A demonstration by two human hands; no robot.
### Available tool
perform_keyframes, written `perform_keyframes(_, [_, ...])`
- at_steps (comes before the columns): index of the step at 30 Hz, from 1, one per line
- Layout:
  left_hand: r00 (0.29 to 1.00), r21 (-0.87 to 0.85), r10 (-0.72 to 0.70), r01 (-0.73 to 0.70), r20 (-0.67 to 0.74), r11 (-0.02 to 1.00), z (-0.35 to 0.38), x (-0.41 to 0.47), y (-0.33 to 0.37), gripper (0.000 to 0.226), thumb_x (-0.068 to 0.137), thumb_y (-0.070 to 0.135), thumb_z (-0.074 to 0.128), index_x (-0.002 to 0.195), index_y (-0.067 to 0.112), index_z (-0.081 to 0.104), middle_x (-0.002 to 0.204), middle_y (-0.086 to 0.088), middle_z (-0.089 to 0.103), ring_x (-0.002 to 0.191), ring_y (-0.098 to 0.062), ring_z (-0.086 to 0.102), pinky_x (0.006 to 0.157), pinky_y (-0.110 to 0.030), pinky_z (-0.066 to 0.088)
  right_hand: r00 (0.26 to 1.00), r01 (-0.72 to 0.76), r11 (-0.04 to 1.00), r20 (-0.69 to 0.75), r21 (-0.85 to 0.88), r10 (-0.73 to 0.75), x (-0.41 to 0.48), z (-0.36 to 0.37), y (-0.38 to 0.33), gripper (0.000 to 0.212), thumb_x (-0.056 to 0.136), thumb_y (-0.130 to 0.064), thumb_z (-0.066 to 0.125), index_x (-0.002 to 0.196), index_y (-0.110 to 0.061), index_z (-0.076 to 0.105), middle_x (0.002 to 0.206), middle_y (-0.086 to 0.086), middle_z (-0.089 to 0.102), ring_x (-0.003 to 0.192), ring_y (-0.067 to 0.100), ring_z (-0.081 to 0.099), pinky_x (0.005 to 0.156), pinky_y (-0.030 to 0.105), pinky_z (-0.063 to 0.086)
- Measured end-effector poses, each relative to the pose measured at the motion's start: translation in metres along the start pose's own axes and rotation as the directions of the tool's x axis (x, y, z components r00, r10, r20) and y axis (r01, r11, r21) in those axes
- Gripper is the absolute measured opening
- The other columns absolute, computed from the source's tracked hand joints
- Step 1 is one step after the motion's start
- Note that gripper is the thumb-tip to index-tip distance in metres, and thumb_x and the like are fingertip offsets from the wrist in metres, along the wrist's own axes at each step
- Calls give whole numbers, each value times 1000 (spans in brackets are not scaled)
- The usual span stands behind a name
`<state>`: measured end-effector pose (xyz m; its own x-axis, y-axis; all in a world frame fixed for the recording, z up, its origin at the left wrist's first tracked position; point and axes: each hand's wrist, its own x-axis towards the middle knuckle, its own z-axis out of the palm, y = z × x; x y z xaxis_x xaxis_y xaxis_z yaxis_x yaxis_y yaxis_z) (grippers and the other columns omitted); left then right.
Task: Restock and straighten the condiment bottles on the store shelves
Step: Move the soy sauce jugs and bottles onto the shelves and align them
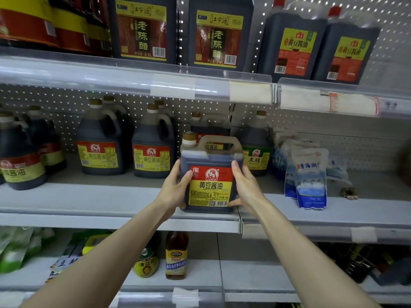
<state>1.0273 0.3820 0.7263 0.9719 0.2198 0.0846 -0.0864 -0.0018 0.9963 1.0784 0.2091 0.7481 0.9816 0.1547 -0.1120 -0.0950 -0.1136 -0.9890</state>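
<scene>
The soy sauce jug point(210, 162) is smooth plastic, see-through enough to show the dark liquid, with a glossy printed label point(210, 185) and a pale, duller-looking handle point(219, 139). The shelf point(89, 196) under it looks like grey painted metal, pretty matt. The price rail point(133, 78) above is clear shiny plastic. The back panel point(66, 101) is perforated sheet, probably metal. The salt bags point(311, 181) are slick plastic film, kinda crinkly.

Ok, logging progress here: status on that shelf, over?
Left hand, right hand gripping soy sauce jug. Jug at middle shelf front edge. Another jug close behind.
</scene>
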Motion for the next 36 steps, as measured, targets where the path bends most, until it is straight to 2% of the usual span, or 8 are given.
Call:
perform_keyframes(5, [1000,10,-16,17,-26,1000,0,9,-1,51,102,28,42,149,36,24,124,7,57,92,-1,57,54,-35,51,1000,9,1000,-7,-2,-9,13,-2,2,55,97,-53,39,147,-31,29,111,-1,65,87,19,64,83,59,54])
perform_keyframes(11, [998,25,-39,40,-48,999,2,28,-1,49,101,29,44,148,29,28,125,4,59,94,-4,59,64,-40,55,999,-6,1000,-35,-23,5,32,-2,1,57,96,-56,40,142,-21,34,115,4,65,100,27,65,82,58,55])
perform_keyframes(15, [998,27,-35,36,-47,999,2,41,1,51,102,27,43,149,33,24,112,10,60,88,-2,58,53,-33,51,999,12,1000,-38,4,-12,46,1,-3,55,97,-54,40,145,-27,32,114,3,66,99,27,64,82,58,53])
perform_keyframes(18, [998,31,-27,29,-48,999,2,51,0,51,103,26,43,149,36,24,104,16,61,86,-1,59,53,-33,50,999,18,1000,-41,22,-17,55,3,-4,54,99,-51,40,148,-33,28,117,3,65,104,29,63,86,62,50])
perform_keyframes(23, [998,4,-30,30,-55,1000,3,64,0,55,103,22,43,151,33,20,113,9,58,83,-2,59,55,-32,49,998,17,999,-69,35,-14,64,5,-7,54,99,-48,43,148,-35,27,132,1,56,120,34,54,88,62,50])
perform_keyframes(27, [997,5,-43,43,-72,999,2,71,-2,57,102,24,45,151,37,19,121,6,55,89,-12,59,67,-44,55,996,18,998,-83,62,-13,69,4,-9,56,99,-44,45,150,-30,26,124,0,54,123,34,52,89,64,49])
perform_keyframes(31, [995,11,-50,52,-90,999,1,81,-4,58,101,26,47,151,38,19,118,8,53,96,-15,56,81,-58,53,994,27,998,-108,51,-21,79,8,-10,61,98,-43,47,151,-27,23,142,6,47,129,35,47,88,64,50])
perform_keyframes(36, [993,-8,-48,47,-104,999,1,91,-7,56,101,24,47,150,37,23,112,10,55,78,-4,56,69,-48,54,991,28,999,-132,16,-25,92,10,-9,61,98,-44,47,152,-27,23,144,7,45,129,37,46,85,66,50])
